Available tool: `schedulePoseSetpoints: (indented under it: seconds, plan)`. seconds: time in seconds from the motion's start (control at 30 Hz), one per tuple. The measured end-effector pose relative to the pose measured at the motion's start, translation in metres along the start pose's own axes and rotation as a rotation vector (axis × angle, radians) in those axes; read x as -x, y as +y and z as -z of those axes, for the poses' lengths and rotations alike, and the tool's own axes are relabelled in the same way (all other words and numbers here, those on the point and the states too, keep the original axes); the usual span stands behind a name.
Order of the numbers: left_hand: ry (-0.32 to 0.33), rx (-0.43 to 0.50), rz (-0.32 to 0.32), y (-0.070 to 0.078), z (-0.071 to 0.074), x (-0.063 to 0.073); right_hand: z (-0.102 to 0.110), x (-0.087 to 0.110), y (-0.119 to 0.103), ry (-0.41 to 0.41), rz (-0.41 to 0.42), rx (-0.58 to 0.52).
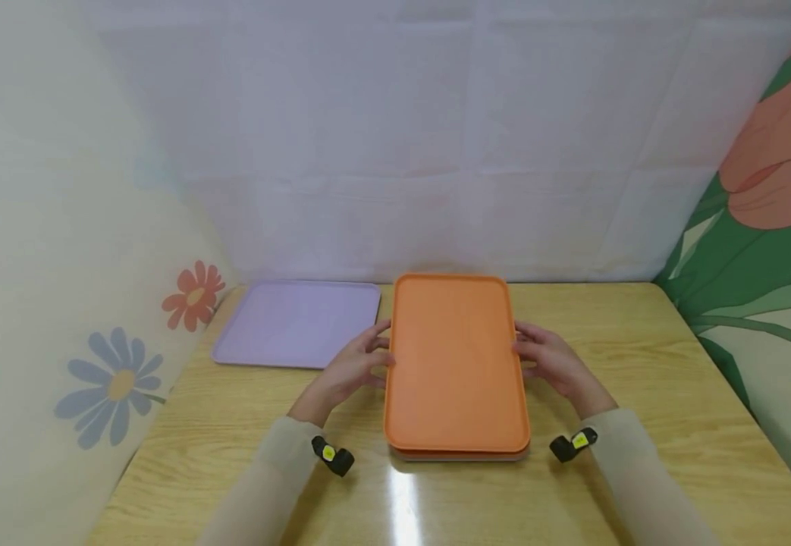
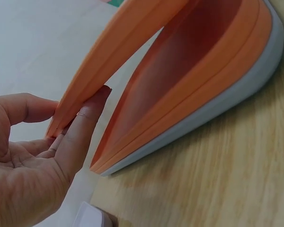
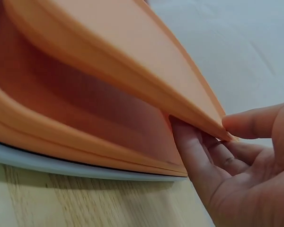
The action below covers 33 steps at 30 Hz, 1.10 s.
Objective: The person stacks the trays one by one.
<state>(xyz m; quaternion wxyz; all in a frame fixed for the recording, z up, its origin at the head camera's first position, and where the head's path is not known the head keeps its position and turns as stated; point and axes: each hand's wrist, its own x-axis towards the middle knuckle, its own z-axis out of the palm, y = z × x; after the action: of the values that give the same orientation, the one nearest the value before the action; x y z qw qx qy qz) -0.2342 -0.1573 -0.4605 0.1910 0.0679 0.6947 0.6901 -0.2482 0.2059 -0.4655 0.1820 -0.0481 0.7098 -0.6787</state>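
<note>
Near the middle of the wood-grained table (image 1: 641,364), a person's two hands hold the upper orange tray (image 1: 456,364), one at each long side. Its long sides run away from the person and its face is turned up.

Left hand (image 1: 354,360): pinching the left rim, the thumb (image 2: 31,108) against the outer edge and the fingers bent beneath. Right hand (image 1: 550,358): gripping the right rim in like fashion, thumb at the edge, fingers clamped from below.

Both wrist views record a gap between the held tray and the lower orange tray (image 2: 227,71) (whether the two touch at any other point cannot be told). The lower orange layer sits on a pale grey tray (image 2: 277,52), which rests on the table. Whether that orange layer is one tray or more is not clear.

To the left, at the table's far side, a lavender tray (image 1: 299,322) lies flat, its near right corner close to the left hand. Each pale sleeve bears a small black device with a yellow patch at the wrist. White cloth (image 1: 436,136) hangs behind the table; flower-printed cloth (image 1: 764,250) flanks it at the right.
</note>
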Motion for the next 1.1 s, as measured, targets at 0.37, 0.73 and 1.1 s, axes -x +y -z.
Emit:
schedulePoseSetpoints:
  seconds: [0.37,0.73,1.1]
  plan:
    - [-0.005,0.001,0.021,-0.0086,-0.002,-0.0055,0.0037,-0.0062,0.0046,0.022,-0.019,0.046]
    - [0.003,-0.043,0.021,-0.0096,-0.0037,-0.0057,0.0034,-0.0089,0.0058,0.033,-0.034,0.072]
    - [0.015,-0.14,0.025,-0.0043,-0.0056,-0.0047,0.0001,-0.0063,0.001,0.057,-0.037,0.192]
